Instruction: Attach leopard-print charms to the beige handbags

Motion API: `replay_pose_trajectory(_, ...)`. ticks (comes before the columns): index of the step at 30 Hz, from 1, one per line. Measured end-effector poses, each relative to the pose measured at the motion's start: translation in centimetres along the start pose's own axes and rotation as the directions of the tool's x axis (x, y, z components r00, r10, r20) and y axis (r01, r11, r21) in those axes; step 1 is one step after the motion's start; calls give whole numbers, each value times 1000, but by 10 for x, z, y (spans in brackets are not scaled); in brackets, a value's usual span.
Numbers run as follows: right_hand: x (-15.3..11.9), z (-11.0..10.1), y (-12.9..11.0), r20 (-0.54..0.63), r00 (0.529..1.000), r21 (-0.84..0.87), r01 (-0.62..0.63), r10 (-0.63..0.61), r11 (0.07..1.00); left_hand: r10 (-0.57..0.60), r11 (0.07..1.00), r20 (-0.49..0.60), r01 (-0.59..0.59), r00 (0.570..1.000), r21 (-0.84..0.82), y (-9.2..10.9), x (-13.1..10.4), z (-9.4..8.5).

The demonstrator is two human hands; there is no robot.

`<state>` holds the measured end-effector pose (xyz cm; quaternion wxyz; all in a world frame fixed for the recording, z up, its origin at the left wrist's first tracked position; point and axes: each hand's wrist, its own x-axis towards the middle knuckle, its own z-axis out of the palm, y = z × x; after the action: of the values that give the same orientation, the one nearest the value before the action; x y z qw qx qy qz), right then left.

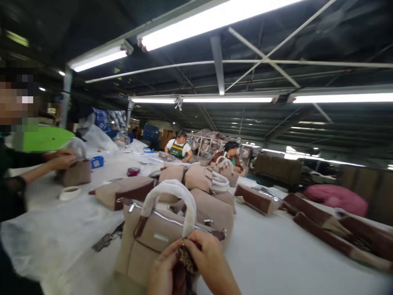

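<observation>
A beige handbag [138, 250] stands upright on the table in front of me, its arched handle [176, 184] wrapped in white. At the right foot of that handle, my left hand [166, 264] and my right hand [210, 256] meet with fingertips pinched together. Between them hangs a small leopard-patterned piece [187, 260]; its exact kind is hard to make out. Its upper end is by the handle's base, and whether it is fastened there cannot be seen. Another patterned piece [107, 241] lies left of the bag.
Several beige and brown handbags [196, 176] crowd behind mine. Clear plastic sheeting [58, 237] and a roll of white tape [70, 193] lie left. A co-worker's hands [63, 159] hold another bag there. Brown bag pieces [325, 233] lie right, and two people sit farther back.
</observation>
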<state>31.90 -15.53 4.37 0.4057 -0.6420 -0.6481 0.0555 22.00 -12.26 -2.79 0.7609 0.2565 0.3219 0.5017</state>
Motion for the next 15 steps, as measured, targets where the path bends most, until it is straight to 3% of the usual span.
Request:
replay_pose_trajectory(3, 3, 4, 8, 51, 999, 31, 5, -7, 999, 41, 998, -89, -45, 995, -49, -4, 11, 8)
replay_pose_trajectory(8, 2, 12, 17, 65, 998, 9, 11, -12, 1000, 123, 986, -96, -133, 988, -103, -12, 17, 9)
replay_pose_trajectory(15, 4, 20, 23, -4, 998, -60, 62, -62, 996, 127, 985, 103, -114, 986, -129, 8, 2, 3)
